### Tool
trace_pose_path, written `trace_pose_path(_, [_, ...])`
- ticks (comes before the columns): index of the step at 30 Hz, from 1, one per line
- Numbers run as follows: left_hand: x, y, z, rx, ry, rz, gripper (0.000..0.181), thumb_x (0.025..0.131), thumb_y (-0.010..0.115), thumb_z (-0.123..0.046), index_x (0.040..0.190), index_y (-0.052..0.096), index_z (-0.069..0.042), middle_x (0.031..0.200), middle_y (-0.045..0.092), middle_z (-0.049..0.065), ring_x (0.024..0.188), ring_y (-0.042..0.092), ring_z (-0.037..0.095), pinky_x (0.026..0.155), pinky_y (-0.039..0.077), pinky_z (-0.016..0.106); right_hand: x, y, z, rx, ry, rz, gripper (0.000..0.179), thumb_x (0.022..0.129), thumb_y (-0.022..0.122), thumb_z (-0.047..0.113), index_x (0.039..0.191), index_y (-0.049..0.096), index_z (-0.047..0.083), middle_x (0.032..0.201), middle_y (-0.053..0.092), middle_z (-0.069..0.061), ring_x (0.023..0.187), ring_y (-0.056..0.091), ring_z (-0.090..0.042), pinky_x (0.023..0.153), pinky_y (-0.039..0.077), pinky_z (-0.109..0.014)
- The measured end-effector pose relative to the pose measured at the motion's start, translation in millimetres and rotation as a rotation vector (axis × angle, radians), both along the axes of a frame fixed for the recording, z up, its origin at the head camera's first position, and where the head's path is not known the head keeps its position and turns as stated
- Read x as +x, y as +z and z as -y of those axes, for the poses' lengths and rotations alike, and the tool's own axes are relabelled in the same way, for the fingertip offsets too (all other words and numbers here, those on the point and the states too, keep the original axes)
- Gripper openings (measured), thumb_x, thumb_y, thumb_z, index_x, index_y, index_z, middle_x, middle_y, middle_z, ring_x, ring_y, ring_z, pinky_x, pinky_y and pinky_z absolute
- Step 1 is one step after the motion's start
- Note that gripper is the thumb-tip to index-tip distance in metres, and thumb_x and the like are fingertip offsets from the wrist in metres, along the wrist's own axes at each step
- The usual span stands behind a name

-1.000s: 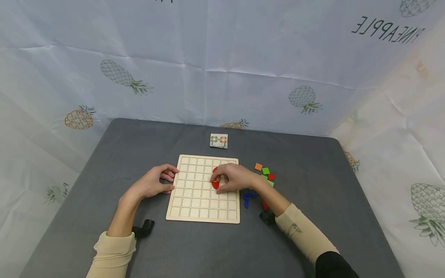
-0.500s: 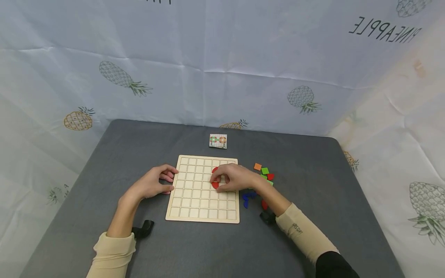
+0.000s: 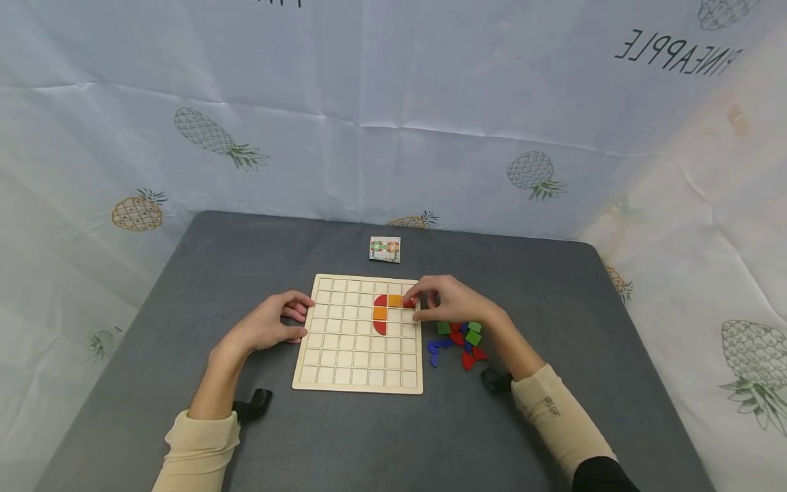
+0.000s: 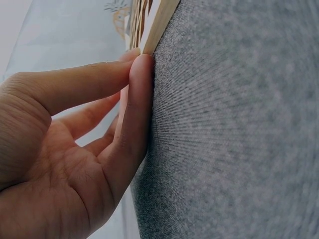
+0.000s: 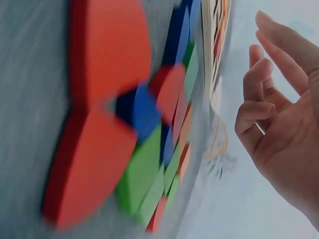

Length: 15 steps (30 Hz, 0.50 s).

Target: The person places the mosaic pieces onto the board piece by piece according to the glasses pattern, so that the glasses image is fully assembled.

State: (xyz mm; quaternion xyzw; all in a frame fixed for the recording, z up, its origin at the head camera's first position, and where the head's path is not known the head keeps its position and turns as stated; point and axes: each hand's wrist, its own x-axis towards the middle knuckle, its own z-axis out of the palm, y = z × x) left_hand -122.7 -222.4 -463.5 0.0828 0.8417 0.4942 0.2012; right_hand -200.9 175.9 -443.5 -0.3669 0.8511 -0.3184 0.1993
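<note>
A pale wooden grid board (image 3: 341, 342) lies on the dark table. On it are two orange squares (image 3: 395, 301), two rounded red pieces (image 3: 380, 328) at the left of the group, and another red piece (image 3: 408, 303) at the right. My left hand (image 3: 270, 324) holds the board's left edge with thumb and fingertips; the left wrist view shows them right at the wooden rim. Over the board's upper right edge, my right hand (image 3: 451, 301) has its index fingertip at the right red piece. The right wrist view shows its fingers spread apart and holding nothing.
Loose blue (image 3: 434, 347), green (image 3: 473, 337) and red pieces (image 3: 468, 361) lie right of the board; more show in the right wrist view, orange included. Behind the board lies a small pattern card (image 3: 384, 249). A pineapple-print cloth (image 3: 369, 171) hangs behind the table.
My right hand has moved right and slightly up from the middle of the board, uncovering both orange squares and the right red piece. My left hand has kept its place at the board's edge.
</note>
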Motion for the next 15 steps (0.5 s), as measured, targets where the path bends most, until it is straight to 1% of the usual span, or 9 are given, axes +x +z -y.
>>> trace_pose_path(6, [0.0, -1.0, 0.2, 0.002, -0.001, -0.001, 0.049, 0.094, 0.077, 0.008, 0.140, 0.059, 0.007, 0.118, 0.059, 0.022, 0.107, 0.060, 0.030, 0.073, 0.067, 0.031, -6.0, -1.3, -29, -0.010, -0.085, 0.002, 0.033, 0.097, 0.084, 0.021, 0.128, 0.078, 0.014, 0.120, 0.074, -0.009, 0.073, 0.057, -0.013, 0.064, 0.050, -0.026])
trace_pose_path(9, [0.1, -1.1, 0.4, 0.006, -0.001, 0.001, 0.049, 0.094, 0.077, 0.008, 0.140, 0.059, 0.007, 0.119, 0.059, 0.022, 0.108, 0.060, 0.029, 0.074, 0.067, 0.031, -11.0, -5.1, -44, -0.020, -0.114, 0.006, 0.034, 0.096, 0.085, 0.020, 0.129, 0.078, 0.012, 0.120, 0.074, -0.010, 0.076, 0.059, -0.015, 0.067, 0.052, -0.026])
trace_pose_path(15, [0.8, -0.5, 0.6, 0.013, -0.004, 0.000, 0.049, 0.094, 0.077, 0.008, 0.140, 0.059, 0.007, 0.118, 0.059, 0.022, 0.107, 0.060, 0.029, 0.073, 0.067, 0.032, -21.0, -13.9, -67, -0.022, -0.166, 0.009, 0.035, 0.096, 0.085, 0.018, 0.128, 0.078, 0.009, 0.118, 0.074, -0.013, 0.074, 0.060, -0.012, 0.064, 0.053, -0.025])
